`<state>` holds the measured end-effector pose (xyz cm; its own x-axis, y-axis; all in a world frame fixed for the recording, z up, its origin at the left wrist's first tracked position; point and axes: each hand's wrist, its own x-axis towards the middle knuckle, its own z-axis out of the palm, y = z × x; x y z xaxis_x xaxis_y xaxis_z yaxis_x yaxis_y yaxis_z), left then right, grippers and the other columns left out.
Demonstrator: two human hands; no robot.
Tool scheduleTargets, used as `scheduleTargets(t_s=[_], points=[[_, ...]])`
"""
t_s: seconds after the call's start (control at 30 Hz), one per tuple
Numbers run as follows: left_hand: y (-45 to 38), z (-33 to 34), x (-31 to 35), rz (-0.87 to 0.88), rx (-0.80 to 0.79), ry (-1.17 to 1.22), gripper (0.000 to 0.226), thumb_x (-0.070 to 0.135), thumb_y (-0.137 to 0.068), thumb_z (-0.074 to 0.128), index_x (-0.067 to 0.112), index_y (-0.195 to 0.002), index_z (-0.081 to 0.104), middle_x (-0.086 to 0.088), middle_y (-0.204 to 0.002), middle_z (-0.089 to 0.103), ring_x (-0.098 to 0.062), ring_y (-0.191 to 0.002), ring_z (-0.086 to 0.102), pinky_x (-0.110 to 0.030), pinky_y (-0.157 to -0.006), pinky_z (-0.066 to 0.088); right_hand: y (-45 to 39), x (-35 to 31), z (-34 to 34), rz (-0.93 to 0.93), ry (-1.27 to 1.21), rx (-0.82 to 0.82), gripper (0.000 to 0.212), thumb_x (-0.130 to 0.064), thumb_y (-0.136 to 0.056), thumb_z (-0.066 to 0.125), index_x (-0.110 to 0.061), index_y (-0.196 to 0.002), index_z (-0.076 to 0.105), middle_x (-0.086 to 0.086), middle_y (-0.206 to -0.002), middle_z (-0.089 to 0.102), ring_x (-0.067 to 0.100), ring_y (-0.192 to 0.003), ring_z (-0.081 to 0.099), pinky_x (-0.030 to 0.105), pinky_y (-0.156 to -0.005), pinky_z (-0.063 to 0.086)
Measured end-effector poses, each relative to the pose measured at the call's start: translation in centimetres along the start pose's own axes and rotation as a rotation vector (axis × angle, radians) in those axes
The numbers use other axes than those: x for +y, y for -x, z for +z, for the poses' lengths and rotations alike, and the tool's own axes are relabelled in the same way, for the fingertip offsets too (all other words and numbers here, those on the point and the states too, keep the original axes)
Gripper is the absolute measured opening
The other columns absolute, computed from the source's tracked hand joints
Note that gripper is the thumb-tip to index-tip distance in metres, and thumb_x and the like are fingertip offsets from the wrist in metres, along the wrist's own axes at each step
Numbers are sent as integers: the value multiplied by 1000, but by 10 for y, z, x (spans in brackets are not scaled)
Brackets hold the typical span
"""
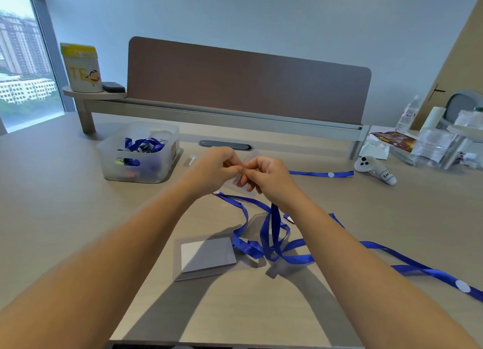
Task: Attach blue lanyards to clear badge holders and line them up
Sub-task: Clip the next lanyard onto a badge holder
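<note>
My left hand (214, 169) and my right hand (266, 177) meet above the table, both pinching a clear badge holder (235, 182) held between them. A blue lanyard (271, 228) hangs from under my right hand and loops down onto the table. Its clip is hidden by my fingers. Nearer to me lies a second clear badge holder (206, 255) with a grey card inside, touching the tangle of blue straps (261, 246). Another blue lanyard (324, 174) lies flat to the right of my hands.
A translucent bin (109, 165) holding more blue lanyards stands at the left. A white controller (373, 168) and a clutter of packets and bottles (428, 144) sit at the right. A brown divider panel (248, 79) closes the back. Blue strap (431, 271) trails toward the right edge.
</note>
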<state>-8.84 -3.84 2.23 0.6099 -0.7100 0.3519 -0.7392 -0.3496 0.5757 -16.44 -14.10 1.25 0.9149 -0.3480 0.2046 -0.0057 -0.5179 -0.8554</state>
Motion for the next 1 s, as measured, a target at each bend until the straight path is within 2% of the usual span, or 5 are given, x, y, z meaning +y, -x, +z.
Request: scheduleTargets(t_s=[0.4, 0.53, 0.73, 0.87, 1.0], points=[[0, -2, -10, -56, 54, 183, 18, 18, -90, 50, 6, -84, 62, 4, -67, 51, -9, -65, 48, -15, -62, 39, -7, -2, 3, -84, 22, 47, 17, -13, -92, 48, -2, -96, 61, -7, -71, 53, 5, -63, 52, 10, -54, 45], [3, -1, -17, -440, -5, 581, 41, 48, -90, 37, 15, -73, 53, -4, -76, 54, -17, -72, 51, -25, -67, 46, -13, -11, 1, -31, -37, 32, 15, -14, -95, 43, -16, -83, 52, -6, -72, 54, 6, -58, 51, 6, -45, 44], [15, 6, -29, -895, -440, 976, 80, 67, -83, 28, -3, -109, 54, -13, -77, 66, -18, -61, 64, -25, -56, 56, -12, -13, -2, 21, -196, 3, 25, -12, -95, 43, -22, -75, 53, 0, -68, 53, 9, -56, 46, 15, -51, 43], [10, 10, -23, -833, -14, 1379, 34, 35, -91, 47, 3, -94, 57, -8, -77, 62, -14, -65, 58, -19, -44, 55, -10, -7, -9, 91, -203, -65, 24, -11, -96, 42, -18, -77, 55, 2, -67, 53, 9, -54, 46, 14, -50, 43], [-3, -2, -18, -750, 273, 1250, 7, 10, -91, 50, 7, -86, 54, -6, -74, 58, -15, -65, 59, -23, -55, 53, -8, 3, -13, 238, -45, -57, 17, -13, -93, 48, -6, -102, 60, 3, -81, 59, 13, -69, 55, 22, -68, 51]])
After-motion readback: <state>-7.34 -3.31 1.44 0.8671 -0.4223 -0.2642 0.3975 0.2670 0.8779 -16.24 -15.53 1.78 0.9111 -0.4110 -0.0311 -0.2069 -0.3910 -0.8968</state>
